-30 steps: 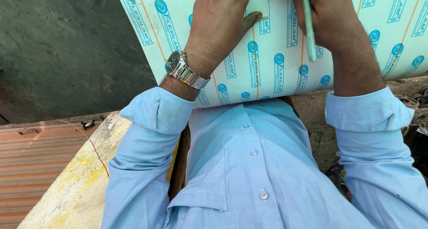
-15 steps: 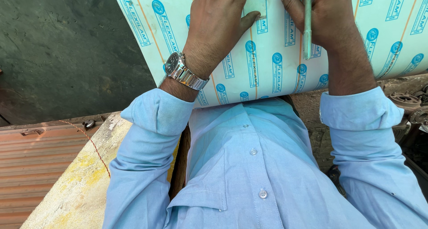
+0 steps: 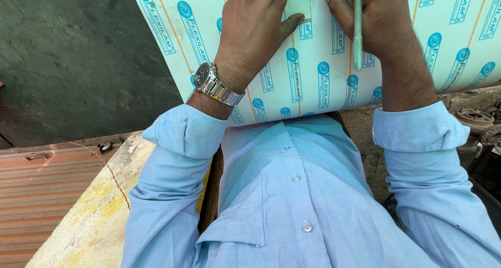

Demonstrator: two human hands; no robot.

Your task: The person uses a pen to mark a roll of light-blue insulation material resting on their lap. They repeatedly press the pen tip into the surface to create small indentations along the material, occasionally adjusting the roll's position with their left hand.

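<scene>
Laminate sheet (image 3: 318,64) — L hand (image 3: 255,28) flat, R hand (image 3: 378,20) w/ rod (image 3: 357,33).

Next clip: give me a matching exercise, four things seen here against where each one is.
Things:
1. wristwatch
2. thin rod
3. printed sheet
4. red wire

Places:
A. under both hands
B. on the yellowish slab
C. on the left wrist
D. in the right hand

Pairs: 1-C, 2-D, 3-A, 4-B
</scene>
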